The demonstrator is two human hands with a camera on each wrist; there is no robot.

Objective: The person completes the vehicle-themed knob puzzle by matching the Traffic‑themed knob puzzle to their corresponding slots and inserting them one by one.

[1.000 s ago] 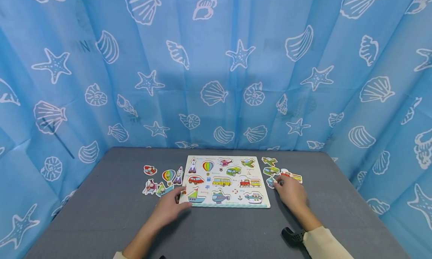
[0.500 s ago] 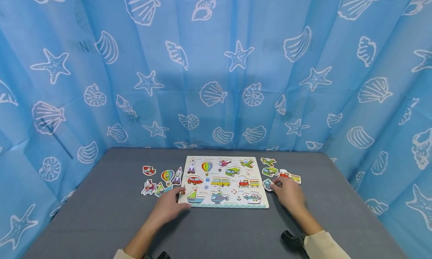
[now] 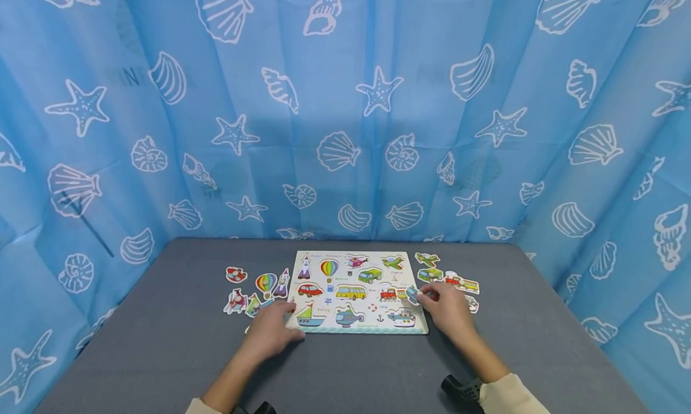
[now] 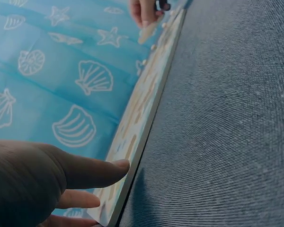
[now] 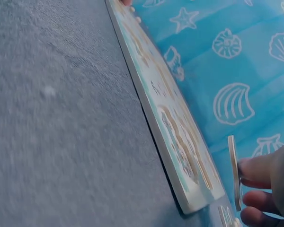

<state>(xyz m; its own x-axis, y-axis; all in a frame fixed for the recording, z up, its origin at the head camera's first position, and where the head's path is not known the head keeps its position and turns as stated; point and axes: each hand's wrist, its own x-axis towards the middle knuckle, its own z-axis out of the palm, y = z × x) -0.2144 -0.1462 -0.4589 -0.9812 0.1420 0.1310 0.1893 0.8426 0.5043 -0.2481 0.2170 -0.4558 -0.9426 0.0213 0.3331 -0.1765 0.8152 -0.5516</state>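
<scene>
At the right side of the board, we observe the right hand (image 3: 447,309) grasping a blue piece (image 3: 412,294) by thumb and fingers. In the head view this piece covers the right end of the train picture; in the right wrist view it stands nearly edge-on, apart from the board.

We locate the puzzle board (image 3: 342,265) at lower centre of the frame, flat on the grey counter (image 3: 345,372). The left hand (image 3: 270,328) is released, fingers extended, at the board's lower left corner; it obstructs that corner and part of the sailboat piece (image 3: 255,305).

Left of the board we also note the balloon piece (image 3: 266,284), the rocket piece (image 3: 282,283), the helicopter piece (image 3: 236,302) and a small red piece (image 3: 236,275).

Right of the board we list the green airplane piece (image 3: 427,259), the truck piece (image 3: 430,275) just below it and the train piece (image 3: 462,282). The right hand partly hides a further white-edged piece (image 3: 472,304).

Behind the counter we see a blue shell-print curtain (image 3: 335,102). A black wrist device (image 3: 461,389) sits beside the right sleeve (image 3: 510,395), at lower right.
</scene>
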